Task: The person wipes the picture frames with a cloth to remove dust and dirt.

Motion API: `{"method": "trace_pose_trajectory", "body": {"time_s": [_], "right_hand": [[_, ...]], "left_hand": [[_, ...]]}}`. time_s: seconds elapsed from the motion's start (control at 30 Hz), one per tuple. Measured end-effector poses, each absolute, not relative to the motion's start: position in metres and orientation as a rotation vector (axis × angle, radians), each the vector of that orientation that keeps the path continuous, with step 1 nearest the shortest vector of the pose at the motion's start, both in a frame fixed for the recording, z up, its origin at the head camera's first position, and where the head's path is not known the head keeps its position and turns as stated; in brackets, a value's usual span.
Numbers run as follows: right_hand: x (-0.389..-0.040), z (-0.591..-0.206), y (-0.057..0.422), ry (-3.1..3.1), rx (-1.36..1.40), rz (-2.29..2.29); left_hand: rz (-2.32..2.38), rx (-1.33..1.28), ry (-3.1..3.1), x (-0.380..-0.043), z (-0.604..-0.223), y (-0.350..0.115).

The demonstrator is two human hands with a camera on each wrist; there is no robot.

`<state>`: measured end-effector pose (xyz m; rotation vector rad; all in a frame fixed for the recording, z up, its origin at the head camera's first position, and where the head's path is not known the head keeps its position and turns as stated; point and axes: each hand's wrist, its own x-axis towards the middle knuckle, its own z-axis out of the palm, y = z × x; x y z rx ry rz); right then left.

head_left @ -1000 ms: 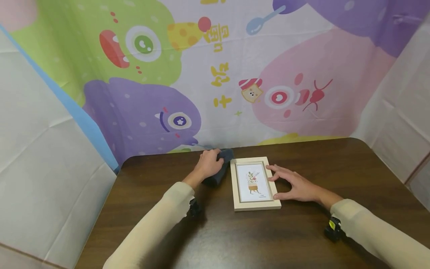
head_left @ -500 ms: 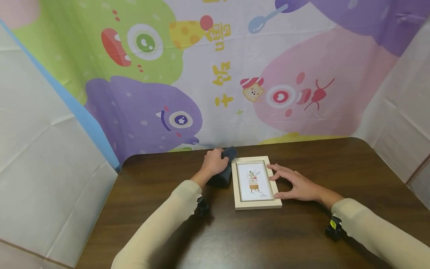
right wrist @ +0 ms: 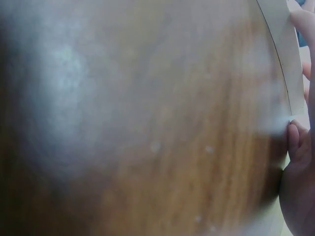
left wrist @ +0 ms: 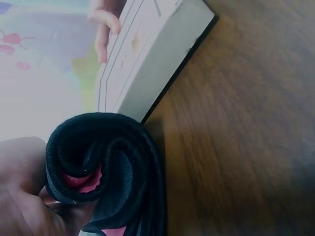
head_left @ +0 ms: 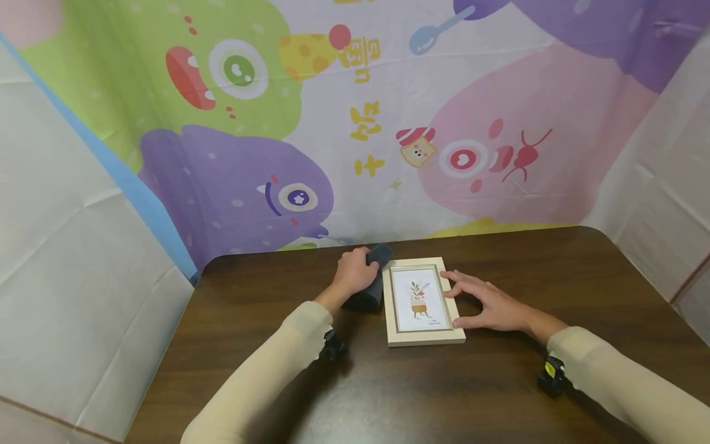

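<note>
A cream picture frame (head_left: 424, 339) lies flat on the table, its picture of a potted plant facing up. My left hand (head_left: 355, 271) grips a dark navy cloth (head_left: 370, 296) along the frame's left edge. In the left wrist view the cloth (left wrist: 110, 132) is rolled into folds, with red-pink patches inside, and it sits against or very close to the frame's side (left wrist: 162, 64); contact is hard to tell. My right hand (head_left: 490, 306) rests its spread fingers and thumb along the frame's right border. Only part of this hand (right wrist: 299, 182) enters the right wrist view.
The brown wooden table (head_left: 388, 394) has rounded far corners. Behind it hangs a cloth backdrop (head_left: 355, 203) with cartoon monsters, and pale panels (head_left: 83, 246) stand at both sides. Small black cameras (head_left: 334, 343) are strapped to the wrists.
My left hand and the cloth have shifted slightly right, closer to the frame, and have barely moved in the last half second. The right hand keeps its place on the frame.
</note>
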<state>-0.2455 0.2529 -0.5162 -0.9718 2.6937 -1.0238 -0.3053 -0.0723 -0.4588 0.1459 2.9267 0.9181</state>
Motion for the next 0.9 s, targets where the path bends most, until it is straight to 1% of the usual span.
{"method": "trace_pose_trajectory", "body": {"time_s": [0.3,0.9], "right_hand": [[-0.245,-0.514,0.252,2.686,-0.963,-1.028],[-0.245,-0.515,0.252,2.692,-0.971,-1.026]], "left_hand": [[0.922,0.154,2.903,-0.288,-0.457,-0.073],[0.977,0.255,2.827,-0.222,-0.456,-0.081]]}}
